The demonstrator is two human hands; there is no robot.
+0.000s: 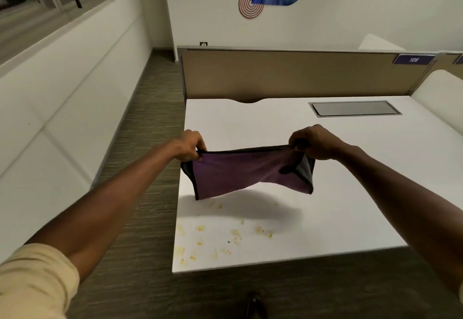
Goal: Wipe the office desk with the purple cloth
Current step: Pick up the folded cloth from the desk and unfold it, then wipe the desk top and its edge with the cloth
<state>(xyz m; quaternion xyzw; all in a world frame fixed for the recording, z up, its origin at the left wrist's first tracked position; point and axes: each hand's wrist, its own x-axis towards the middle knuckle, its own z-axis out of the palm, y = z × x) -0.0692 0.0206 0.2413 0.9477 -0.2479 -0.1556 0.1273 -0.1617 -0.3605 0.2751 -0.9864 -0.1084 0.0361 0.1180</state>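
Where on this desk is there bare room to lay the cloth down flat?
The white desk is bare between the purple cloth and the grey hatch, and along its right side. Yellow stains dot the near left corner.

Purple cloth (246, 172) — black-edged, stretched taut, sagging — above white, yellow-stained desk (325, 193).

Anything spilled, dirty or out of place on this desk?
Yes. Yellowish stains are scattered over the near-left part of the white desk, unwiped. The purple cloth is stretched above it between the left hand and right hand.
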